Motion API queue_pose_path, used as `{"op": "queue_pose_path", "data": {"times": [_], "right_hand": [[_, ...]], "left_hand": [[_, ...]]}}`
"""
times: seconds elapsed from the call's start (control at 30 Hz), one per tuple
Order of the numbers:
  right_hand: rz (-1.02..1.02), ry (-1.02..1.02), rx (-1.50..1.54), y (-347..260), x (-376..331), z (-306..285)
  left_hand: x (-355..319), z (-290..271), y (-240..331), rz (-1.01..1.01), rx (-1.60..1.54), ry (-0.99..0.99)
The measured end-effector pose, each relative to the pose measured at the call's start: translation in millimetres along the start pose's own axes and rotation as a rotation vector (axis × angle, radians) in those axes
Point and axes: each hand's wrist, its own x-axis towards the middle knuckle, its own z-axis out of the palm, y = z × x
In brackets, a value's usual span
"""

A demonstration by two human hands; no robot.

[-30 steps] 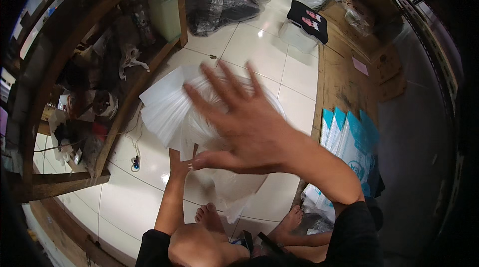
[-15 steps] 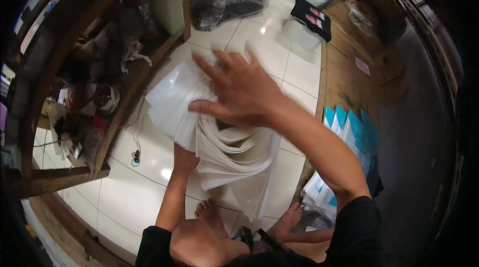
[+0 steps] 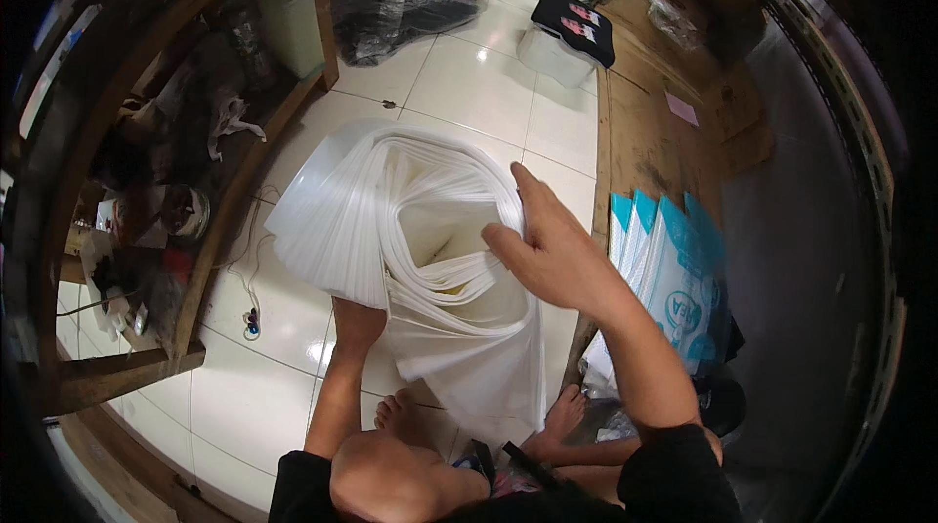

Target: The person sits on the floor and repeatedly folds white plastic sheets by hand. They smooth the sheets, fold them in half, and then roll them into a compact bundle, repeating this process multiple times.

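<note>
A thick stack of thin white plastic sheets or bags (image 3: 322, 220) is curled into a loose loop in front of me, its layers fanned at the left and a translucent flap hanging below. My left hand (image 3: 359, 321) supports it from underneath at the fanned side; its fingers are hidden behind the layers. At the loop's right edge is my right hand (image 3: 562, 254), thumb and fingers stretched apart. The thumb lies over the inner side of the curl and the fingers lie along the outside, touching the edge without a visible grip.
A wooden shelf (image 3: 264, 156) with clutter stands at left. To the right, teal and white printed packages (image 3: 674, 279) lie by a brown cardboard surface (image 3: 635, 122). A black folded cloth (image 3: 574, 24) tops a clear container. Wrapped dark bundles (image 3: 410, 0) lie farther off.
My right hand has moved from above the fanned layers to the right edge of the stack. The curl has opened into a wider, rounder loop. My left hand stays underneath.
</note>
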Motion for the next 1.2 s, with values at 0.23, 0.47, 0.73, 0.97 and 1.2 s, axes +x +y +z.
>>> {"op": "queue_pose_path", "data": {"times": [0.23, 0.47, 0.73, 0.97, 1.2], "right_hand": [[0.081, -0.156, -0.148, -4, 36, -14], [0.079, -0.237, -0.277, -11, 51, -19], [0.101, -0.328, -0.413, -5, 66, -26], [0.053, -0.271, -0.41, -8, 46, -30], [-0.082, -0.383, -0.447, -2, 23, -55]], "left_hand": [[2, -1, 6, -0.023, 0.074, -0.023], [-2, 9, -11, -0.005, 0.079, 0.057], [1, -5, 4, 0.138, 0.057, -0.065], [-14, 3, 13, -0.218, -0.31, -0.067], [-9, -67, 63, -0.631, -0.708, -0.478]]}}
